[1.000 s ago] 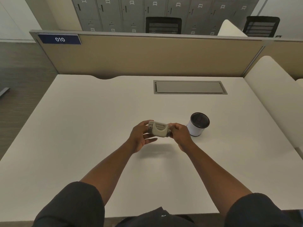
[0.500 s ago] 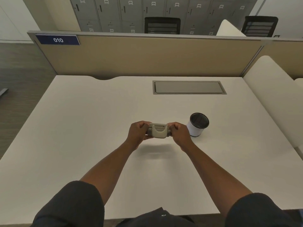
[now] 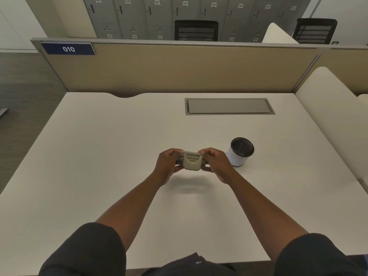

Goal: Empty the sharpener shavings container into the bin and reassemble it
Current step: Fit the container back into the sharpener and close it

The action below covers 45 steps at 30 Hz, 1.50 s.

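A small beige sharpener (image 3: 191, 160) is held above the white desk (image 3: 99, 156), between both hands. My left hand (image 3: 168, 163) grips its left end and my right hand (image 3: 216, 163) grips its right end. A greyish part shows at the left end, mostly hidden by my fingers. The small white bin (image 3: 240, 152) with a dark inside stands upright on the desk just right of my right hand. Whether the shavings container is seated in the sharpener body cannot be told.
A grey cable hatch (image 3: 229, 106) is set into the desk at the back. A beige partition (image 3: 179, 68) with a "010" label closes the far edge. A white rounded panel (image 3: 334, 116) borders the right side.
My left hand has closed fully around the sharpener's left end. Both hands have tilted the sharpener slightly and kept it in about the same place.
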Each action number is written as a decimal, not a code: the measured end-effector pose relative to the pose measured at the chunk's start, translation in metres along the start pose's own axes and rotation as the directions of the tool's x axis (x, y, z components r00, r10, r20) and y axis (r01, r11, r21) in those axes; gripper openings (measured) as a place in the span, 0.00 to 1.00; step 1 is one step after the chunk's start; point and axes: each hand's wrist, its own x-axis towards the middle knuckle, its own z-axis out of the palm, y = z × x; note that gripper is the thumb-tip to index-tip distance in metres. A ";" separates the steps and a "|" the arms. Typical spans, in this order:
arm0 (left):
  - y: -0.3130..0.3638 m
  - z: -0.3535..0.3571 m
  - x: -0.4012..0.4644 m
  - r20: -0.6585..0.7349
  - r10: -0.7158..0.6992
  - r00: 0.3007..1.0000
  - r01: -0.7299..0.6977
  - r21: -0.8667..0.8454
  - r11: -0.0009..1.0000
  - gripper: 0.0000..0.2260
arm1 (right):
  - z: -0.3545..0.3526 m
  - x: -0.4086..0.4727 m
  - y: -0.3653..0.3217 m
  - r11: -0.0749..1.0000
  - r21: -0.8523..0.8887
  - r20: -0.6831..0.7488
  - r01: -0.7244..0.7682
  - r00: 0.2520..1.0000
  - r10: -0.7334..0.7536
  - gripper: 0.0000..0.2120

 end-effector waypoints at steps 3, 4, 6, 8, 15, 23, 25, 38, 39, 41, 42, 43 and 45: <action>0.004 0.002 -0.001 0.059 -0.013 0.998 0.009 0.075 0.997 0.08 | 0.000 0.001 0.003 0.999 -0.041 0.004 0.027 1.000 -0.027 0.09; 0.006 0.003 -0.001 0.078 -0.037 0.996 0.031 0.070 0.997 0.08 | 0.000 0.002 0.004 0.998 -0.052 -0.001 0.038 0.999 -0.038 0.09; 0.010 0.002 -0.002 0.126 -0.096 0.987 0.087 0.076 0.993 0.08 | 0.000 0.003 0.004 0.993 -0.095 0.005 0.065 0.998 -0.065 0.09; 0.012 0.002 -0.003 0.173 -0.126 0.977 0.099 0.154 0.983 0.09 | 0.000 0.003 0.004 0.981 -0.162 0.018 0.107 0.994 -0.106 0.09; 0.012 0.004 -0.006 0.163 -0.042 0.986 0.000 0.249 0.969 0.10 | 0.000 0.001 0.002 0.945 -0.273 0.051 0.180 0.984 -0.173 0.11; 0.009 0.012 -0.009 0.123 -0.119 0.985 0.110 0.080 0.991 0.10 | -0.003 0.005 0.002 0.959 -0.243 0.027 0.143 0.990 -0.141 0.12; 0.010 0.013 -0.009 0.122 -0.184 0.975 0.186 -0.007 0.982 0.09 | -0.004 0.004 0.002 0.979 -0.180 0.027 0.098 0.995 -0.094 0.12; 0.020 0.009 -0.013 0.193 -0.439 0.878 0.470 -0.169 0.866 0.13 | -0.008 0.004 0.015 0.981 0.181 0.034 -0.071 0.997 0.066 0.14; 0.020 0.008 -0.013 0.203 -0.447 0.871 0.481 -0.177 0.858 0.15 | -0.007 0.004 0.015 0.979 0.191 0.026 -0.077 0.997 0.074 0.14; 0.019 0.006 -0.012 0.221 -0.443 0.869 0.483 -0.175 0.858 0.18 | -0.006 0.005 0.015 0.975 0.203 0.022 -0.089 0.996 0.087 0.14; 0.018 0.005 -0.012 0.224 -0.435 0.872 0.472 -0.154 0.868 0.19 | -0.005 0.005 0.014 0.974 0.206 0.021 -0.093 0.996 0.091 0.13; 0.017 0.004 -0.011 0.225 -0.421 0.879 0.456 -0.138 0.879 0.19 | -0.004 0.005 0.014 0.975 0.203 0.015 -0.095 0.995 0.094 0.13; 0.014 0.003 -0.009 0.217 -0.384 0.898 0.420 -0.158 0.893 0.17 | -0.004 0.008 0.014 0.976 0.195 -0.024 -0.097 0.994 0.104 0.12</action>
